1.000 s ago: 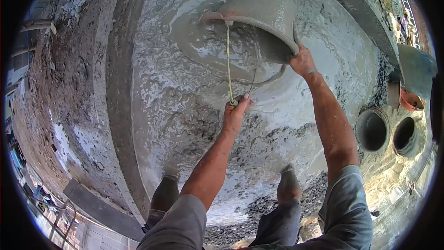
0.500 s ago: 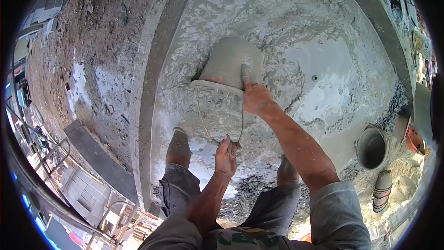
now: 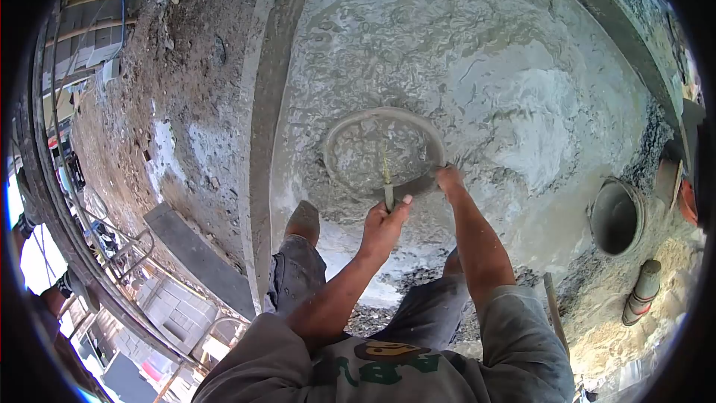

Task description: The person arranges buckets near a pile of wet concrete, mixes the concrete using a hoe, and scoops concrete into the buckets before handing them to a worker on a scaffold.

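Observation:
A cement-coated bucket [image 3: 440,148] stands in the wet cement [image 3: 373,45], its round mouth facing up toward me. Grey wet mix shows inside the rim. My left hand [image 3: 384,227] is closed around the grip of its wire handle [image 3: 388,195], at the near side of the mouth. At the right side of the rim, my right hand [image 3: 450,179] holds the bucket's edge, with its fingertips partly hidden.
Concrete curbs [image 3: 265,104] bound the wet cement on the left and upper right. Another bucket [image 3: 617,216] sits at the right, near a stack of cement-caked containers [image 3: 643,291] on sand. A dark plank [image 3: 198,257] lies left. My boot [image 3: 303,222] stands in the mix.
The bucket has turned from lying on its side, mouth toward me, to mouth up. My right hand has moved from its side wall to the rim; my left hand has risen with the handle.

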Tool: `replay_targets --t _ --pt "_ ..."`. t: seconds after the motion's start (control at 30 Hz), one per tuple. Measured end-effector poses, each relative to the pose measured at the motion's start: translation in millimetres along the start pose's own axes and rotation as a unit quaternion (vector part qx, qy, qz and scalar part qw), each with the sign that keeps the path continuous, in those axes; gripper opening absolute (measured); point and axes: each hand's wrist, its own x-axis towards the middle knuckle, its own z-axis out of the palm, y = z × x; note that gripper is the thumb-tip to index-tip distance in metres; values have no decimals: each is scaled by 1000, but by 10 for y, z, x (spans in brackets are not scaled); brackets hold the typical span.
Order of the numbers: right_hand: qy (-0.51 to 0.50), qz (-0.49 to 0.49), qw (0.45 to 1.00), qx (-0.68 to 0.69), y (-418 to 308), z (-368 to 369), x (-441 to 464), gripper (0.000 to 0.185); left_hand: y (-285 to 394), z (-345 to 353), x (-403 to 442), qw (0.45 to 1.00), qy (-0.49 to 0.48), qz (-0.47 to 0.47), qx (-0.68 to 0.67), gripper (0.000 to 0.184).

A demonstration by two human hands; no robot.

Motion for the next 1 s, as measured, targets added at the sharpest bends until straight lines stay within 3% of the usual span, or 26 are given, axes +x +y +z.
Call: replay_targets --t 0.03,0.07,0.17,0.3,0.47,0.6,0.63,0.77,0.87,1.0 --pt "54 -8 998 14 5 1 -17 45 45 19 51 1000 -16 9 0 27" --pt "27 -72 997 -15 50 -66 -93 51 221 33 -17 999 15 19 -20 23" --pt "-31 -70 964 256 502 -258 -329 48 376 -178 68 999 43 -18 -17 16" --pt "24 -64 997 37 619 -1265 -1375 45 718 -87 86 997 66 -10 -46 16" --pt "213 -88 973 -8 857 -2248 -2552 40 1600 -456 -710 999 0 22 -23 21" --pt "225 -9 974 -33 1093 -2625 -2891 41 2764 -990 -2022 991 -11 123 -48 15" --pt "221 -11 975 29 1090 -2670 -2921 34 3051 -1128 -2391 983 -25 168 -73 15" --pt "164 -91 964 189 476 -2739 -3488 29 3924 -1679 -3783 930 -93 321 -154 18" --pt "181 -127 952 212 224 -2820 -3502 30 4457 -2028 -4680 862 -136 446 -198 21" --pt "164 -136 923 319 503 -2989 -3343 43 5090 -2498 -5398 814 -131 540 -168 28"
